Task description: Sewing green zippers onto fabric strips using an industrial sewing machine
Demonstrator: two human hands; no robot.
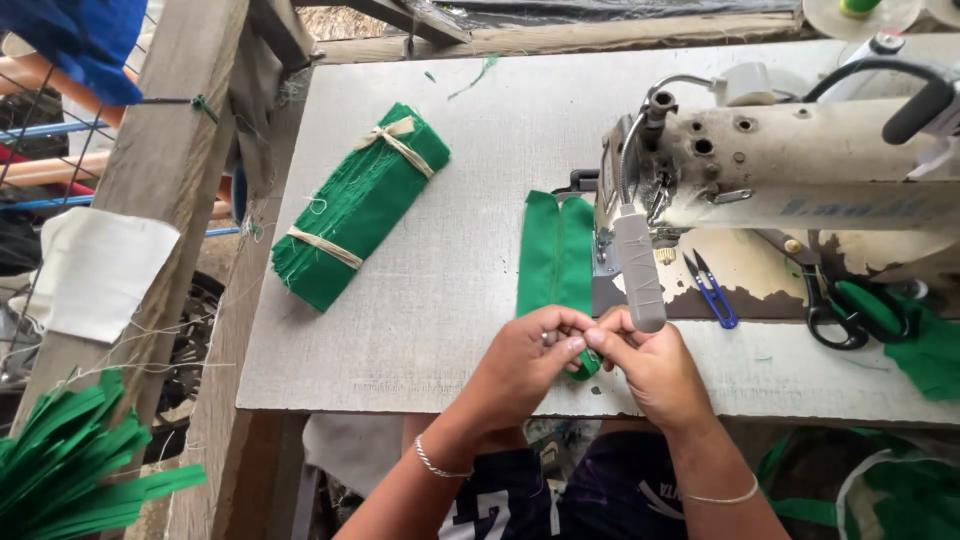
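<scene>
A long green fabric strip lies on the sewing table, running from under the sewing machine toward me. My left hand and my right hand meet at its near end, both pinching the green cloth between thumbs and fingers close to the table's front edge. The pinched end is mostly hidden by my fingers. A grey wrapped lever of the machine hangs just above my right hand.
A tied bundle of green fabric pieces lies at the left of the table. Blue thread snips and black-handled scissors rest by the machine base. More green strips pile at lower left beside a wooden post.
</scene>
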